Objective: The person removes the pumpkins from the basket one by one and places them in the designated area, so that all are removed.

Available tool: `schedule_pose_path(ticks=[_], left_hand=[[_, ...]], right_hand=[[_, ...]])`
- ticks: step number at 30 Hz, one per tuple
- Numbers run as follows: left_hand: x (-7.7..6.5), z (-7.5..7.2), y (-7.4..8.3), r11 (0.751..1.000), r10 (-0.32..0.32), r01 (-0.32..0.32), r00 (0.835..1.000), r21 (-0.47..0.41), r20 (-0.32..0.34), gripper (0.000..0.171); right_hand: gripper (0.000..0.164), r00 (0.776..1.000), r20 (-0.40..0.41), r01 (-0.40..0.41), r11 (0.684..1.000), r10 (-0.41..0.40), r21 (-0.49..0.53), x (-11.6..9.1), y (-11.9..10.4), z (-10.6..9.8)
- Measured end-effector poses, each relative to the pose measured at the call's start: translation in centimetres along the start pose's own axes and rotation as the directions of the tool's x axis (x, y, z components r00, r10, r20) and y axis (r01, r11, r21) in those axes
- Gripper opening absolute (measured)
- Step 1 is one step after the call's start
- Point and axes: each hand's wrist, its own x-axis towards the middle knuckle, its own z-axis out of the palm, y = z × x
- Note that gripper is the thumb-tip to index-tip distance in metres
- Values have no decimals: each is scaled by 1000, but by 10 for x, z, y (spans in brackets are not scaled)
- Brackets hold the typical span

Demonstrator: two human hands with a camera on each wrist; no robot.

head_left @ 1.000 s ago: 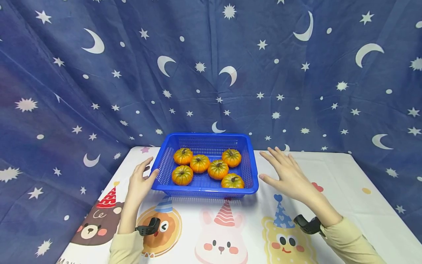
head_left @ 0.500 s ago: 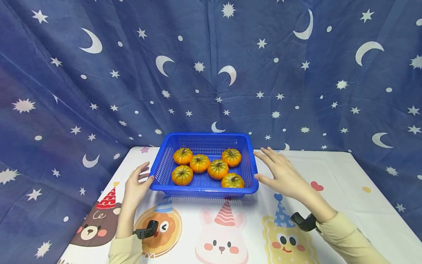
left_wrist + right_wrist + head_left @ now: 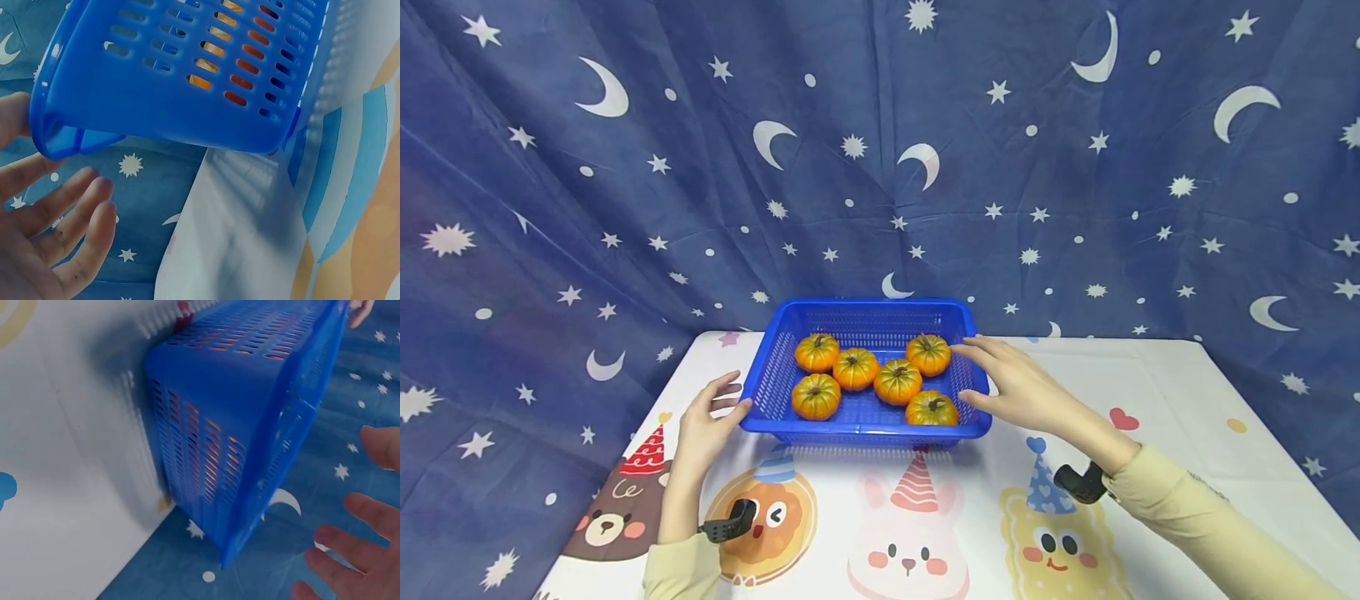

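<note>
Head view shows a blue basket (image 3: 857, 430) between the fingers of the left hand (image 3: 702, 423) and those of the right hand (image 3: 1022, 389), with 6 pumpkins (image 3: 855, 369) lying inside it. At the basket's left rim, the left fingers are spread and slightly bent, gripping nothing; whether they touch the rim cannot be told. On the other side, the right fingers extend loosely over the rim, thumb well apart, also gripping nothing. Just beside the right index fingertip sits the back-right pumpkin (image 3: 928, 356). Below the fingers, the basket stands on a white tablecloth (image 3: 1150, 375); beyond them hangs a blue curtain (image 3: 865, 229) printed with moons and stars.
</note>
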Motion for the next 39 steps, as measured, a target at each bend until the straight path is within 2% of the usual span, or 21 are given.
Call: schedule_pose_path(ticks=[6, 10, 16, 21, 28, 39], left_hand=[[1, -1, -4, 999, -21, 22, 999, -26, 45, 48], [1, -2, -5, 997, -35, 40, 997, -65, 72, 48], [1, -3, -6, 989, -40, 53, 995, -141, 94, 46], [1, 0, -9, 975, -27, 49, 994, -216, 106, 45], [1, 1, -7, 970, -64, 84, 993, -229, 97, 44], [2, 3, -6, 945, -126, 150, 987, -291, 101, 43]], right_hand=[[57, 994, 97, 44, 999, -45, 5, 14, -2, 5], [54, 977, 202, 67, 998, -65, -2, 24, -4, 5], [53, 923, 374, 105, 994, -97, -3, 38, -8, 8], [57, 873, 475, 137, 990, -108, -27, 47, -10, 11], [60, 823, 556, 151, 988, -116, -18, 56, -12, 18], [60, 783, 613, 162, 986, -108, -34, 64, -10, 31]])
